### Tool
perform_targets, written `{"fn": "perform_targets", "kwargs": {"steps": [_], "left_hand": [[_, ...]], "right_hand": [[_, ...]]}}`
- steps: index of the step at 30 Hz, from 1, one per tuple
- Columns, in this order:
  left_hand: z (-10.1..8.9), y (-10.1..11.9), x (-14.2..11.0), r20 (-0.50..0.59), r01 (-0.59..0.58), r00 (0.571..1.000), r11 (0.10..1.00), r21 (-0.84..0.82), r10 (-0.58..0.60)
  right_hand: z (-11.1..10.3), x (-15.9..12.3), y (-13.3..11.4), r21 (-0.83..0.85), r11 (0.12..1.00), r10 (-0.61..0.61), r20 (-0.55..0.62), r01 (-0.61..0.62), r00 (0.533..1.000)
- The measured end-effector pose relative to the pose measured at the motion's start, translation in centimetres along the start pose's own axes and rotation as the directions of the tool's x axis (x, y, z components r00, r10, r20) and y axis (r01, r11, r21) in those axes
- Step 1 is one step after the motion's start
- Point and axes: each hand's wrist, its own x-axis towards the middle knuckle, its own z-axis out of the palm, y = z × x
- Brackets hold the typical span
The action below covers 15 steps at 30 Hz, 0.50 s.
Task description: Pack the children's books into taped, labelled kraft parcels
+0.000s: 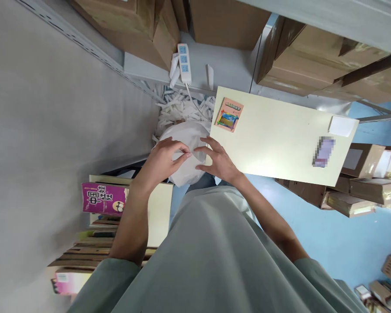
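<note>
A white, thin plastic bag sits low in front of my body, beneath both hands. My left hand comes in over its left side, with thumb and forefinger pinched together on what looks like a bit of the white plastic. Over the bag's right side is my right hand, its fingers curved and spread apart, with nothing visible between them. Whether the right fingertips touch the plastic is unclear. A small orange booklet lies on the pale tabletop to the right of the hands.
White paper strips are heaped behind the bag. A power strip rests on the shelf among cardboard boxes. On the table are a blurred phone-like object and white paper. A purple book tops stacked books at left.
</note>
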Motion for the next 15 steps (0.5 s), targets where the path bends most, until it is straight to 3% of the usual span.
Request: {"fn": "perform_targets", "kwargs": {"steps": [3,7,10,13,15], "left_hand": [[-0.4,2.8,0.8,0.001,0.005,1.0,0.998,-0.069,-0.005],[0.2,3.8,3.1,-0.072,0.012,0.997,0.983,-0.181,-0.025],[1.3,3.4,5.2,0.017,0.039,0.999,0.964,-0.262,-0.036],[3.1,3.5,7.0,0.153,0.103,0.986,0.967,-0.233,-0.068],[4.6,4.0,8.1,0.184,0.119,0.98,0.971,-0.208,-0.081]], "right_hand": [[-1.8,-0.2,-1.2,0.059,0.998,-0.025,-0.007,0.025,1.0],[-5.2,-1.7,-2.0,0.223,0.972,0.099,-0.095,-0.076,0.991],[-8.3,-3.4,-1.8,0.291,0.947,0.199,-0.209,-0.133,0.958],[-11.5,-5.4,-0.6,0.34,0.923,0.285,-0.293,-0.179,0.913],[-13.8,-6.8,0.7,0.354,0.914,0.326,-0.357,-0.196,0.876]]}}
